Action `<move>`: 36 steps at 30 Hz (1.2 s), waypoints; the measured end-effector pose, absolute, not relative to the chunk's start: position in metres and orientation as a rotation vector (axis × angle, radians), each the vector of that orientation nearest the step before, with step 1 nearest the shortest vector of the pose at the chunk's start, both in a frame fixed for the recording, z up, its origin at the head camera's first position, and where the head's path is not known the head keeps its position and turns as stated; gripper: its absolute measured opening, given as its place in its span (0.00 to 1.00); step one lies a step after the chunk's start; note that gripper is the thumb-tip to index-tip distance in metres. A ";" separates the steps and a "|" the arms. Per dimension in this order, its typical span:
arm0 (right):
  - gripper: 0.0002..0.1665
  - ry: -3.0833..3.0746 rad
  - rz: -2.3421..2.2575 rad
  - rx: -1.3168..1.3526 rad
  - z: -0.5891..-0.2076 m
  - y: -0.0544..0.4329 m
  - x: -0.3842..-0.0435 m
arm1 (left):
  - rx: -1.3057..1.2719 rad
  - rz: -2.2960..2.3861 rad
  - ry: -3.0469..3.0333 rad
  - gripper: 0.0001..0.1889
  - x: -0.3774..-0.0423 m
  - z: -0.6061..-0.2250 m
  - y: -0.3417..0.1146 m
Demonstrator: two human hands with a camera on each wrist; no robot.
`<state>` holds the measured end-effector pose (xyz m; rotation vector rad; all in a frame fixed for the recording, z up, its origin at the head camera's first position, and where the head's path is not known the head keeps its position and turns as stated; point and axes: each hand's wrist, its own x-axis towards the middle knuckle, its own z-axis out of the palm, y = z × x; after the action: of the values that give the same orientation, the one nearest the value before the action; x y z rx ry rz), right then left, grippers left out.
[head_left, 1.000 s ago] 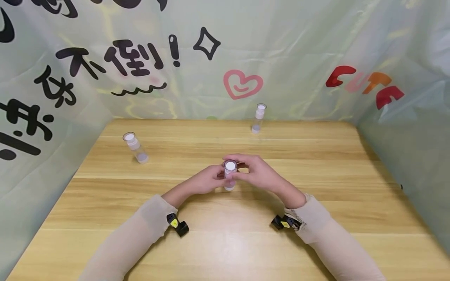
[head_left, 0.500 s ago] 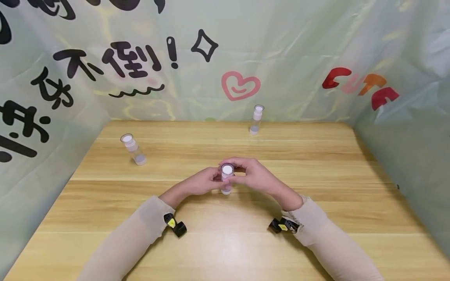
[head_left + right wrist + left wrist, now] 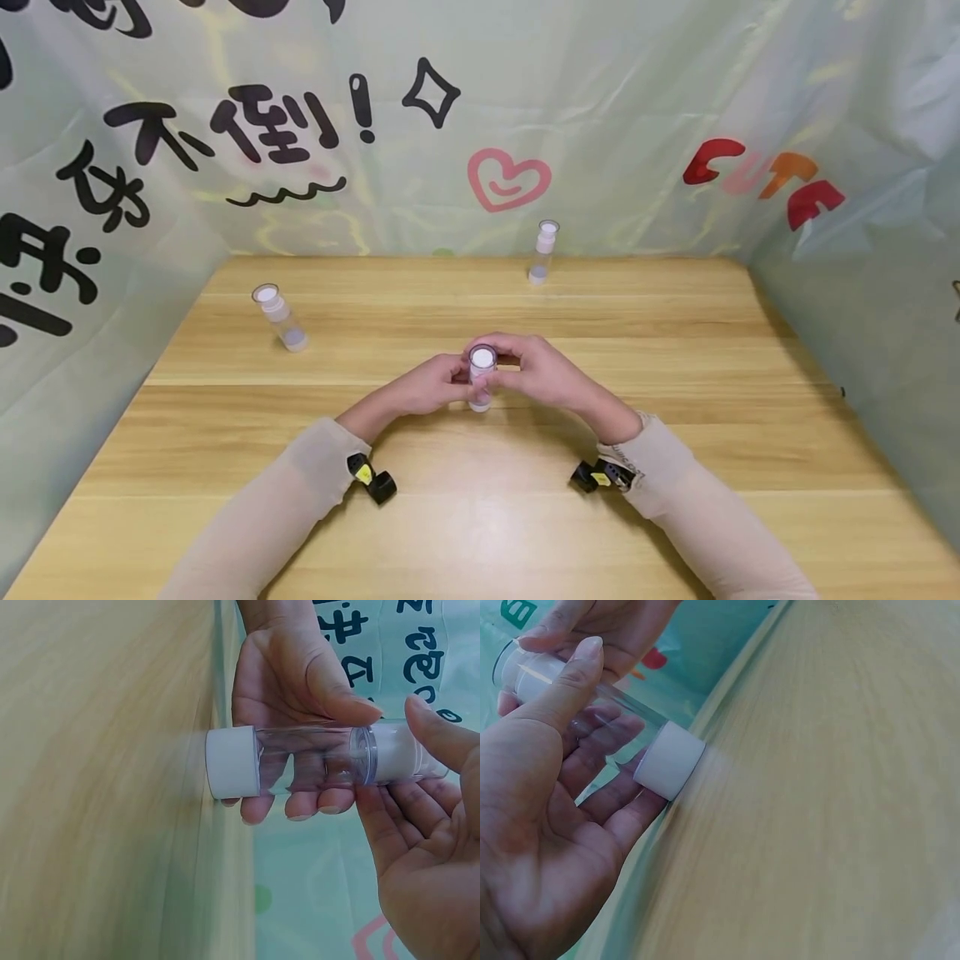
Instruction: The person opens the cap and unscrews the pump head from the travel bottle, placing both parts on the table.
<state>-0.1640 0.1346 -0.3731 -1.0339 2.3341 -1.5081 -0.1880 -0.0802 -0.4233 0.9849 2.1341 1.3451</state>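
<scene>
A clear cylindrical bottle [image 3: 482, 358] with a white base [image 3: 671, 761] and a white collar under a clear cap stands upright at the middle of the table. My left hand [image 3: 427, 385] grips its transparent body, thumb on the near side and fingers behind, as the right wrist view shows. Higher up, my right hand [image 3: 543, 371] holds the capped top [image 3: 397, 752] between thumb and fingers. The base sits at the wooden surface in both wrist views. No liquid shows through the clear wall.
Two similar bottles stand on the wooden table [image 3: 480, 517]: one bottle [image 3: 281, 317] at the left, another bottle [image 3: 543, 252] near the back edge. A printed pale green sheet [image 3: 615, 108] encloses the back and both sides.
The head view has shifted slightly, so everything sits a little further left in it. Both hands keep their hold on the bottle, which stays at the same spot on the table.
</scene>
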 end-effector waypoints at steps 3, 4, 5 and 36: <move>0.16 2.362 -1.500 -1.053 -0.373 0.135 -0.164 | 0.988 1.339 2.156 0.19 -0.188 -0.424 -0.079; 0.16 2.375 -1.493 -1.058 -0.373 0.135 -0.164 | 0.988 1.338 2.161 0.19 -0.188 -0.424 -0.079; 0.16 2.385 -1.488 -1.064 -0.373 0.135 -0.163 | 0.986 1.339 2.161 0.19 -0.188 -0.424 -0.079; 0.19 2.431 -1.701 -1.101 -0.336 0.145 -0.152 | 0.956 1.492 2.009 0.18 -0.187 -0.430 -0.076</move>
<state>-0.1524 0.1453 -0.3363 -1.1011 2.4314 -1.7013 -0.1868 -0.0759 -0.4296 0.9556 2.0091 1.4915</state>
